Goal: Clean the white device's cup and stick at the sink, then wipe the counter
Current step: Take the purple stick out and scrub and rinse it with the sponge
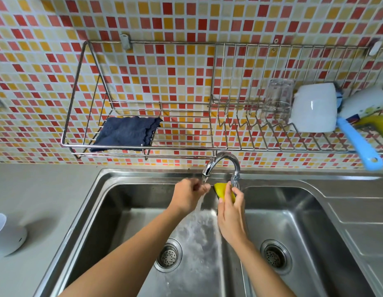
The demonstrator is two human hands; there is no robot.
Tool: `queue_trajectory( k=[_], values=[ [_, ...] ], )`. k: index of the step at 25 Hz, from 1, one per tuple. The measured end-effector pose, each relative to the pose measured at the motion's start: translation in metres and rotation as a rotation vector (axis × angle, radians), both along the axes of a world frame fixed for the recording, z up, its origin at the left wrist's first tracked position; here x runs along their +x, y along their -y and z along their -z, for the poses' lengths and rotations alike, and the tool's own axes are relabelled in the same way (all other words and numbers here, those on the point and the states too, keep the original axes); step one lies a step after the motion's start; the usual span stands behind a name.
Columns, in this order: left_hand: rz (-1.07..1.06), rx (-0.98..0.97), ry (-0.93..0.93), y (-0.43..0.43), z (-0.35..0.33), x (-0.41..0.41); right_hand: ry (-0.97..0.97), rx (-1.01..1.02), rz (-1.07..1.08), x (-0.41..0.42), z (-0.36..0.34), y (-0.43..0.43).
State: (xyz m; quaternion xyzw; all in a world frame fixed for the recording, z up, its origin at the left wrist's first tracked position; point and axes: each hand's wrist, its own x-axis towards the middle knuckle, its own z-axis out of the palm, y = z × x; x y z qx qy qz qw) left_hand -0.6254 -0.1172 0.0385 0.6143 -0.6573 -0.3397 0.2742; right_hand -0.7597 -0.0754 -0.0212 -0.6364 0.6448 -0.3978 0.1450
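We logged the left hand [189,197] under the tap [222,156], in the running stream, fingers curled; whether it pinched anything we could not tell. The right hand [231,215] gripped a yellow sponge [220,188] over the sink [143,174], just beside the stream. The white device [8,236] stood on the surface [36,189] at far left, well apart from both hands.

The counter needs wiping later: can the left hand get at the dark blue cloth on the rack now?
Probably yes: the cloth lies uncovered in the open-topped rack, with nothing between it and the left hand.
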Motion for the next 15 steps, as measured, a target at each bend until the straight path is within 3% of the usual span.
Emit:
queue_trajectory(
  k=[2,5,8,11,15],
  values=[
    [0.059,0.020,0.046,0.002,-0.001,-0.003,-0.001,-0.021,0.051,-0.004,0.001,0.001],
    [0.061,0.183,-0.130,0.000,-0.003,-0.003,-0.006,-0.017,0.031,-0.007,0.003,0.001],
    [0.110,0.270,-0.115,-0.002,0.001,0.002,0.036,-0.010,0.027,-0.007,0.003,0.002],
    [0.190,0.352,-0.322,-0.003,0.003,0.009,0.067,0.003,-0.015,-0.003,0.000,0.002],
    [0.061,0.332,-0.495,-0.003,-0.001,0.011,0.000,-0.056,-0.110,0.001,-0.010,0.001]
  ],
)
